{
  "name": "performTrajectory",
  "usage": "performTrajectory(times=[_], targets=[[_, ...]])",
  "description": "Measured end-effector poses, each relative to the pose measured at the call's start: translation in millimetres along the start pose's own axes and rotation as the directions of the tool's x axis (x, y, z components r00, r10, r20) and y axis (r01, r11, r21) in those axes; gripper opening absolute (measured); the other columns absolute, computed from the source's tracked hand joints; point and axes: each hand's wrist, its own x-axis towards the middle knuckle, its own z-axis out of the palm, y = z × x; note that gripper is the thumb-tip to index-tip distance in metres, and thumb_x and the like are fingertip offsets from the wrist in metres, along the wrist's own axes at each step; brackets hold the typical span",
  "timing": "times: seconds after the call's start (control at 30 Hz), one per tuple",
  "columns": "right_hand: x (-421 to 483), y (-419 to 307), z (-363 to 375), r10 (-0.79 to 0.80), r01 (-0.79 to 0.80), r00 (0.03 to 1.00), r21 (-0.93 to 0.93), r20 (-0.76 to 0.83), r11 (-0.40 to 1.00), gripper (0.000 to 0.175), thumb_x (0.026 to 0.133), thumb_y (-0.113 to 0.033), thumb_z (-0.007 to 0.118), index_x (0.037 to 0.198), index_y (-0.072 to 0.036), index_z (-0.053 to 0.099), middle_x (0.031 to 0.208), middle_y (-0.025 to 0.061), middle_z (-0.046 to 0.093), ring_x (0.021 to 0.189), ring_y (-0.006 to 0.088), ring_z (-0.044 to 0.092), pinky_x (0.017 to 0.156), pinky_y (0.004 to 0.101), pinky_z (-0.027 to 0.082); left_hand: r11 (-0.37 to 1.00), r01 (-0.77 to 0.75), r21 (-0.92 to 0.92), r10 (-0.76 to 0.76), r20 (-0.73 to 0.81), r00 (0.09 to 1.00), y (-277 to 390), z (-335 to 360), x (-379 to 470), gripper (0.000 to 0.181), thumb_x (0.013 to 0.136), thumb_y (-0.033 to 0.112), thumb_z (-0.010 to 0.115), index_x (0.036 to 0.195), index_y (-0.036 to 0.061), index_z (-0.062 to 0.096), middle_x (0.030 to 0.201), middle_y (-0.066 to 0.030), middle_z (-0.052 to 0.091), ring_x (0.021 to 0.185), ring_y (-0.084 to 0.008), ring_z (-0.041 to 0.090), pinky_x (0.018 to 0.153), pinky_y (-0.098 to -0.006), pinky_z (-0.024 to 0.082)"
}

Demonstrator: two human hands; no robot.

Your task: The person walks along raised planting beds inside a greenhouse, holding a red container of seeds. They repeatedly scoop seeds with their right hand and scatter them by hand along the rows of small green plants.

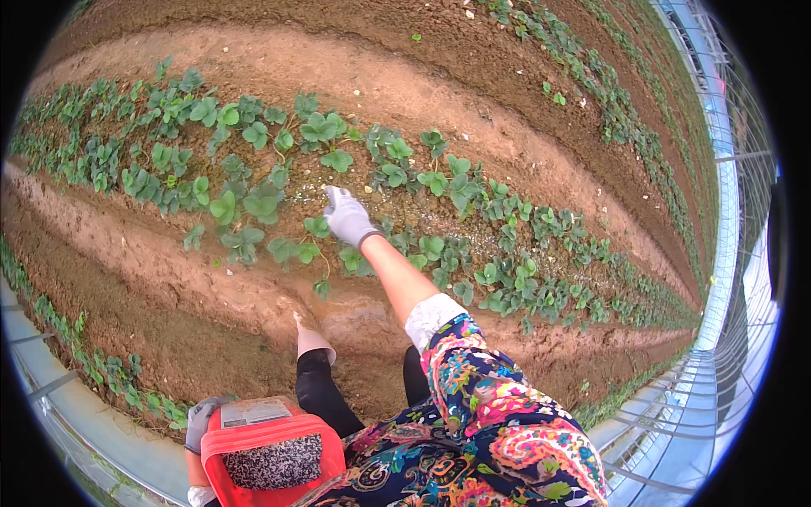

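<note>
My right hand, in a grey-white glove, reaches out low over the soil between two rows of strawberry plants. Its fingers are bent together, and whether anything lies inside them is hidden. Pale and dark granules are scattered along the bed's middle, to the right of this hand. At the lower left, my gloved left hand grips the side of a red plastic container. Black-and-white granules lie inside the tilted container, which bears a printed label.
Bare furrows run along both sides of the planted bed. Further plant rows grow at the upper right and lower left. A pink boot stands in the near furrow. Greenhouse sheeting and metal framing edge the right side.
</note>
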Motion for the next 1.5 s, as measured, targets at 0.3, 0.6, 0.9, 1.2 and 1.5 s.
performTrajectory(times=[0.3,0.6,0.9,1.2,1.5], targets=[[-240,-270,-11,-0.822,0.629,0.568,0.664,-0.038,0.405,0.029,0.080,-0.036,0.061,0.080,-0.007,0.061,0.079,0.0142,0.062,0.074,0.0351,0.062,0.066,0.0452,0.049,0.999,-0.023,-0.026,0.022,-0.029,0.999,48,64,-43,0.024,0.087,0.012,0.053,0.097,-0.0063,0.066,0.096,-0.0114,0.068,0.089,-0.0192,0.063,0.085,-0.0303,0.049],[-347,-231,62,-0.753,0.841,0.342,0.175,0.562,0.512,0.026,0.083,-0.024,0.057,0.083,-0.001,0.067,0.079,0.0217,0.066,0.072,0.0387,0.064,0.062,0.0518,0.050,0.943,-0.316,-0.104,0.309,-0.075,0.948,147,141,-102,0.025,0.089,0.014,0.053,0.100,-0.0043,0.065,0.100,-0.0125,0.068,0.093,-0.0202,0.063,0.090,-0.0304,0.048],[-336,-217,20,-0.640,0.670,0.421,0.255,0.643,0.697,0.026,0.084,-0.024,0.057,0.083,0.000,0.067,0.079,0.0222,0.066,0.074,0.0398,0.064,0.065,0.0512,0.050,0.976,-0.134,0.172,0.104,0.175,0.979,125,93,17,0.023,0.086,0.010,0.053,0.095,-0.0059,0.067,0.094,-0.0107,0.068,0.088,-0.0192,0.063,0.084,-0.0300,0.049],[-327,-236,-33,-0.680,0.042,0.427,0.738,0.596,0.674,0.019,0.084,-0.015,0.053,0.081,0.001,0.064,0.075,0.0195,0.064,0.068,0.0336,0.061,0.067,0.0436,0.047,0.967,-0.096,0.236,0.048,0.200,0.979,106,83,44,0.025,0.089,0.011,0.053,0.101,-0.0051,0.069,0.101,-0.0100,0.070,0.093,-0.0168,0.063,0.088,-0.0293,0.048],[-243,-181,-143,-0.601,-0.225,0.586,0.822,0.543,0.523,0.015,0.093,-0.018,0.053,0.095,-0.004,0.060,0.075,0.0038,0.056,0.070,0.0126,0.051,0.068,0.0297,0.045,0.930,-0.171,0.324,0.105,0.210,0.972,83,68,31,0.028,0.089,0.016,0.055,0.102,-0.0038,0.070,0.102,-0.0105,0.070,0.096,-0.0159,0.063,0.091,-0.0284,0.046]])
